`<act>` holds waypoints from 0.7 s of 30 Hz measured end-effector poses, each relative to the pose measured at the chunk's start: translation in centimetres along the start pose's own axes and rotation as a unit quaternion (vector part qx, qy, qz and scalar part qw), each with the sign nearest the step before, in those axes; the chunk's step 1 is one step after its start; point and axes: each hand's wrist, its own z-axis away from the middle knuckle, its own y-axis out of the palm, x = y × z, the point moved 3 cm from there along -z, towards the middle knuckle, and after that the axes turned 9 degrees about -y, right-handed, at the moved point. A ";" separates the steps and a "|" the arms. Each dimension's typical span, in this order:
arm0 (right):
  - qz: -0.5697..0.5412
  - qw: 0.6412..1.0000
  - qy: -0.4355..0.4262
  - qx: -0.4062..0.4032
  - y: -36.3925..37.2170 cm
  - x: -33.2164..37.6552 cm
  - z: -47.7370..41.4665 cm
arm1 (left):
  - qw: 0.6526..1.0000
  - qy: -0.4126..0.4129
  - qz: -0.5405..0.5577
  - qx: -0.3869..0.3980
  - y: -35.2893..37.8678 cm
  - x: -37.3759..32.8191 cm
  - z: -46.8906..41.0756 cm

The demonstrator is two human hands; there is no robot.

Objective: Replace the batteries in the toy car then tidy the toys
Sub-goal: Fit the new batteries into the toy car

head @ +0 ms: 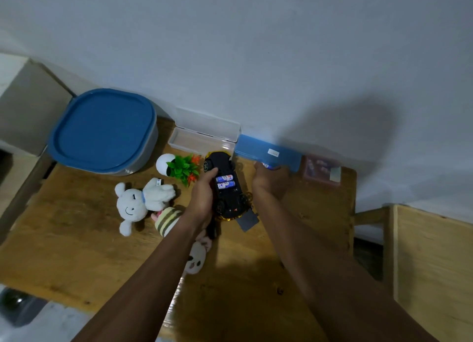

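Observation:
The toy car (227, 198) lies upside down on the wooden table (76, 239), its black underside up and a gold body below. Its battery bay is open with two blue-and-white batteries (225, 182) inside. My left hand (204, 195) grips the car's left side. My right hand (268, 179) is to the car's right, by the blue case (268, 152), fingers closed on a blue-and-white battery (267, 166). A grey battery cover (247, 221) lies by the car's near end.
A large blue-lidded tub (102, 131) stands at the back left, an open clear box (202, 136) beside it. A white plush bear (143, 203), a striped plush (166, 220), a small fake plant (179, 168) and a pink plush (197, 257) lie left. A pink packet (321, 171) sits back right.

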 end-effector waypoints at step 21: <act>-0.281 0.928 0.003 0.244 -11.5 -0.2 9.2 | 0.991 -0.005 -0.055 0.123 0.6 0.4 5.1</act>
